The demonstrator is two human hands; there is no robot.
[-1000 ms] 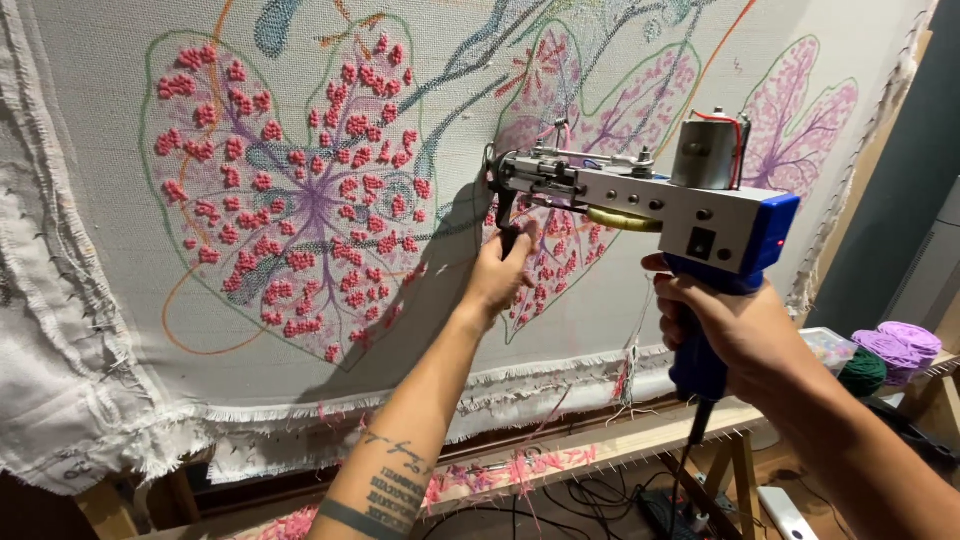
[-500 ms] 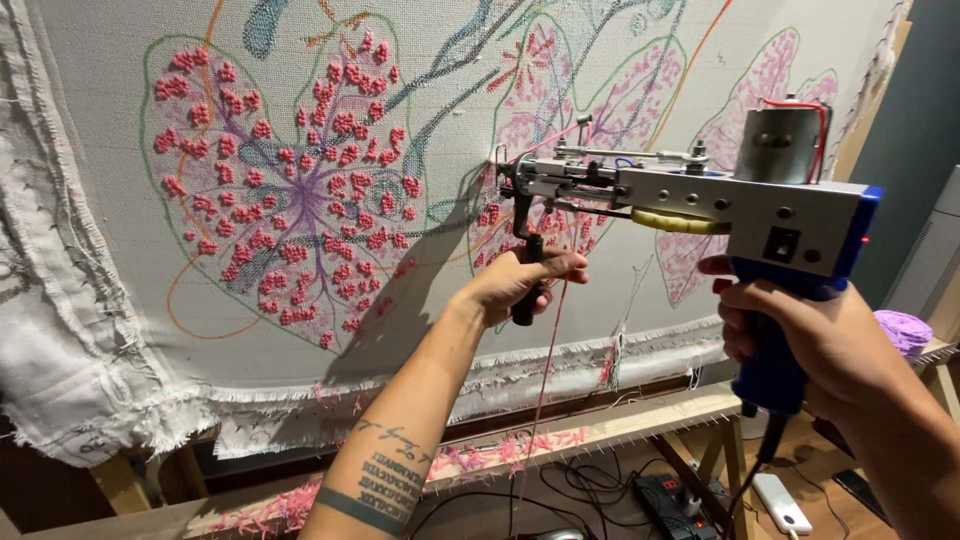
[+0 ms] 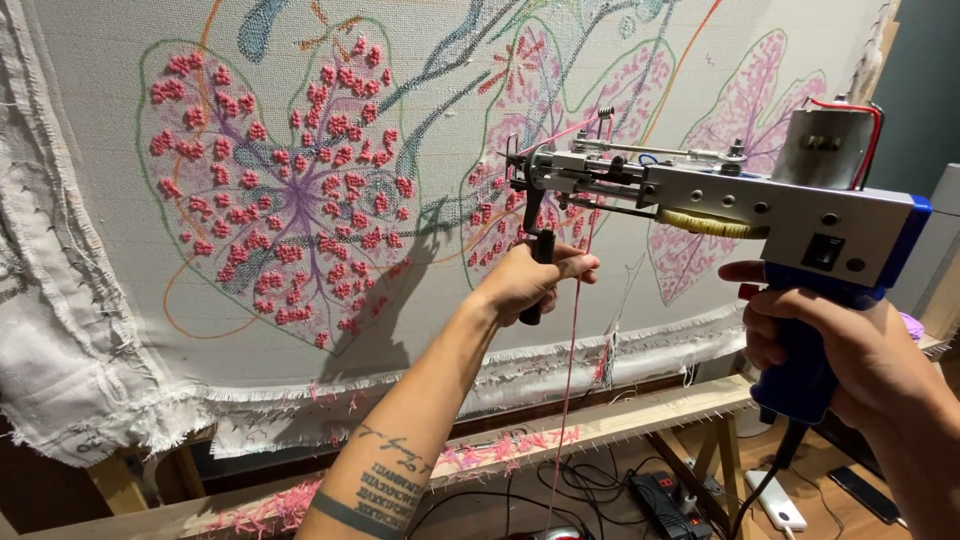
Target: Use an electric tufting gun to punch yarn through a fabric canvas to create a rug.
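tufting gun (image 3: pixel 720 200) | silver body, blue grip | held level, nose near cloth | pink yarn threaded

Below the wooden frame (image 3: pixel 640 415) I saw a black power strip (image 3: pixel 672 497), tangled cables (image 3: pixel 560 480) and pink yarn scraps (image 3: pixel 270 503).

Bright, sharp view; arm's shadow falls leftward on the cloth (image 3: pixel 120 150).
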